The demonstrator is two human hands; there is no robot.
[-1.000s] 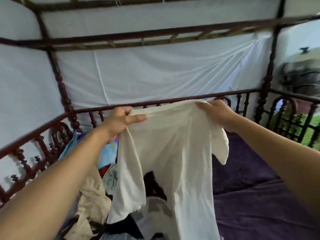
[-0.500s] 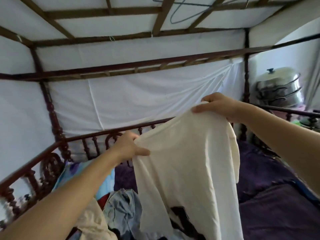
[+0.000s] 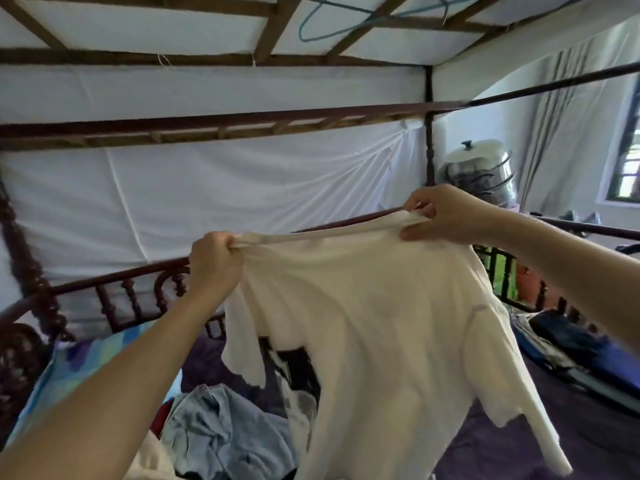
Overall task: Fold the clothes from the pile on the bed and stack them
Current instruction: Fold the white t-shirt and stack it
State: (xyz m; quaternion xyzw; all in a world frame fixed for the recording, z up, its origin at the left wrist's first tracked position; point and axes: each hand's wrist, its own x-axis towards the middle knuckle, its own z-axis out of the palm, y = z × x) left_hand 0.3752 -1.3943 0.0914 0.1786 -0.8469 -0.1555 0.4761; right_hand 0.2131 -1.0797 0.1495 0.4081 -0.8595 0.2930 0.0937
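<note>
I hold a white shirt (image 3: 374, 327) up over the bed (image 3: 519, 445).

My left hand (image 3: 214, 261) and right hand (image 3: 446, 214) each pinch its top edge tight. The shirt hangs down and hides part of the pile (image 3: 221, 431) below. A rail (image 3: 138, 275) and a big pot (image 3: 479, 171) are behind it.

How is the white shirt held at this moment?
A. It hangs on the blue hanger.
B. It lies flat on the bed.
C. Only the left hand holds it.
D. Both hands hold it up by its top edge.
D: the left hand and the right hand each pinch the top edge of the shirt, which hangs in the air above the bed.
</note>
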